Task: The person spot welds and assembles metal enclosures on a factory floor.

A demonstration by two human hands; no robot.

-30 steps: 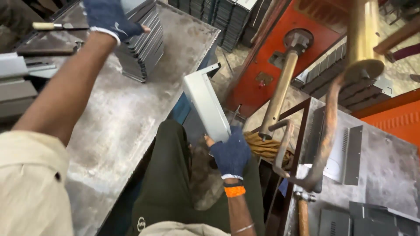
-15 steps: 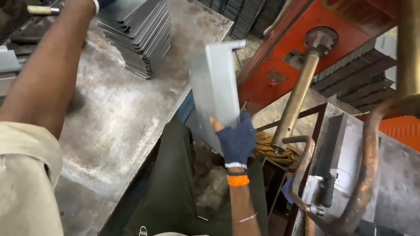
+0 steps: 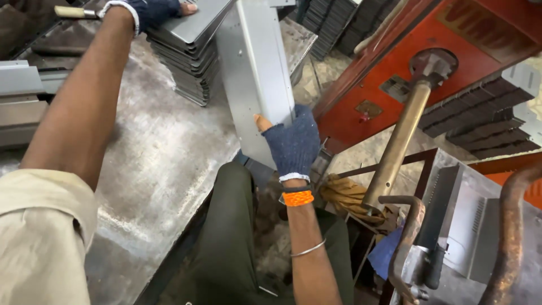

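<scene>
1. Right now my right hand (image 3: pixel 293 148), in a blue fingerless glove, is closed on the lower end of a grey sheet-metal panel (image 3: pixel 257 79), which stands tilted over the table (image 3: pixel 152 169) edge, its top out of frame.
2. My left hand (image 3: pixel 151 11), gloved the same way, lies flat and spread on the stack of folded metal parts (image 3: pixel 189 56) at the far side of the table; it grips nothing that I can see.
3. Risk as I judge it: the panel is held by one end only, so it could swing and knock the stack, or slip.
4. Bare fingertips sit against the sheet's edges; a slide could cut them.
5. The brass-coloured machine shaft (image 3: pixel 398 147) stands near on the right; a wide swing could strike it.
6. Count: two hands, one panel in hand, one stack under the left hand, more dark stacks (image 3: pixel 333 20) beyond, sheets too many to count.
</scene>
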